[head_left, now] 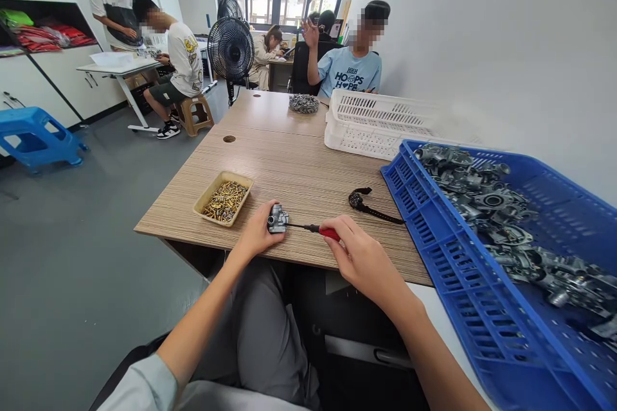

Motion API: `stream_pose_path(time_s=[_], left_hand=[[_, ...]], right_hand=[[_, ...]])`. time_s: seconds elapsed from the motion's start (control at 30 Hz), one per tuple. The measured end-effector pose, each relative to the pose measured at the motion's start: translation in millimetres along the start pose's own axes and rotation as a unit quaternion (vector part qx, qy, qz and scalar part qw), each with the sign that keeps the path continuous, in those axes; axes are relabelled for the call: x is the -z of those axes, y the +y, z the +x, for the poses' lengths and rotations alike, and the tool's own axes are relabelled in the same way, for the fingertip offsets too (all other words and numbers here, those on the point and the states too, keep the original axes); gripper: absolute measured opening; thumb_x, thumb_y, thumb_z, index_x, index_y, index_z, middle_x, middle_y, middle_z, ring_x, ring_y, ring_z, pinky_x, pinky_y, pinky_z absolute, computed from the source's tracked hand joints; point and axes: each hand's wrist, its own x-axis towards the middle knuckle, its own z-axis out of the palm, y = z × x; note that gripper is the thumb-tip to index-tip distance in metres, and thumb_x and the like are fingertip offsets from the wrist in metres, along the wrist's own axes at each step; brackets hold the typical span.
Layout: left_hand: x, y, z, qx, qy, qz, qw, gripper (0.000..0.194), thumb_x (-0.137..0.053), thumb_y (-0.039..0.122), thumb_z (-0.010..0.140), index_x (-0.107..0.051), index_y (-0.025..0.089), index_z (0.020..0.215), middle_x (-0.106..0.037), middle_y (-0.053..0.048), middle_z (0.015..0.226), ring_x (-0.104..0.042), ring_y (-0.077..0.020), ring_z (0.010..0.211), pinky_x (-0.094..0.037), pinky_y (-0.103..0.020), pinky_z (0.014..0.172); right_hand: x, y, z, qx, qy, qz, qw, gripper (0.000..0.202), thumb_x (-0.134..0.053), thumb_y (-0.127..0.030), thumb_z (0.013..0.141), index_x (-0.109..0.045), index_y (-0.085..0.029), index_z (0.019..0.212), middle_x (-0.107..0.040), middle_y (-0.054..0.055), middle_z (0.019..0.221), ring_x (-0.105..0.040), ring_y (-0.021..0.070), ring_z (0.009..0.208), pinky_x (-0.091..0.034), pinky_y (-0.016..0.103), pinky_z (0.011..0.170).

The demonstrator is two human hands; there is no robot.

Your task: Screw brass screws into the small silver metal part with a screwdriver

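Note:
My left hand [259, 231] is closed around a small grey metal carburetor body [278, 219] near the front edge of the wood-grain table [289, 167]. In my right hand [354, 247] is a screwdriver [329, 232] with a red and black handle. Its thin dark shaft points left, and the tip meets the right side of the carburetor body; whether it sits in a screw I cannot make out. Just beyond my left hand stands a tan tray [198, 207] holding many small brass-coloured screw-like parts [225, 200].
A blue crate [448, 250] full of grey metal castings [496, 199] stands on the right, with a white crate [357, 135] behind it. A black wristwatch [357, 200] lies beside it. Farther off are a person in blue [349, 70], a fan [231, 48] and a blue stool [38, 135].

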Motion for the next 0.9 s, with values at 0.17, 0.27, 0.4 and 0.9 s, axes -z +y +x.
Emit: stream_pose_path(time_s=[0.17, 0.27, 0.4, 0.9], left_hand=[[0.7, 0.4, -0.6, 0.002, -0.001, 0.001, 1.0, 0.073, -0.075, 0.022, 0.076, -0.045, 0.025, 0.142, -0.062, -0.008, 0.131, -0.062, -0.0262, 0.12, -0.049, -0.042, 0.109], [0.4, -0.4, -0.9, 0.006, -0.003, 0.003, 1.0, 0.073, -0.076, 0.023, 0.076, -0.045, 0.025, 0.143, -0.063, -0.008, 0.129, -0.063, -0.026, 0.118, -0.05, -0.042, 0.107], [-0.8, -2.9, -0.9, -0.002, 0.001, -0.001, 1.0, 0.074, -0.076, 0.023, 0.076, -0.045, 0.024, 0.143, -0.062, -0.009, 0.131, -0.062, -0.0261, 0.119, -0.049, -0.042, 0.109], [-0.7, -4.5, -1.7, -0.006, 0.003, 0.003, 1.0, 0.073, -0.076, 0.025, 0.078, -0.044, 0.024, 0.145, -0.061, -0.009, 0.135, -0.061, -0.0254, 0.123, -0.048, -0.04, 0.109]], right_hand=[[-4.5, 1.6, -0.9, -0.079, 0.026, -0.083, 0.993, 0.028, -0.047, -0.048, 0.107, -0.055, -0.023, 0.118, -0.076, 0.006, 0.092, -0.075, 0.0279, 0.08, -0.05, 0.034, 0.061], [-3.7, 2.4, -0.6, -0.046, 0.01, -0.063, 0.997, 0.02, -0.045, -0.041, 0.108, -0.057, -0.024, 0.11, -0.075, 0.004, 0.094, -0.074, 0.0251, 0.08, -0.051, 0.033, 0.064], [-5.0, 0.7, -0.1, 0.034, 0.035, 0.009, 0.999, 0.014, -0.045, -0.029, 0.108, -0.056, -0.024, 0.116, -0.073, 0.007, 0.11, -0.073, 0.0231, 0.102, -0.055, 0.033, 0.083], [-4.8, 0.3, -1.4, 0.005, 0.023, 0.02, 1.0, 0.016, -0.045, -0.028, 0.108, -0.054, -0.027, 0.121, -0.076, 0.006, 0.115, -0.074, 0.0226, 0.105, -0.054, 0.031, 0.081]])
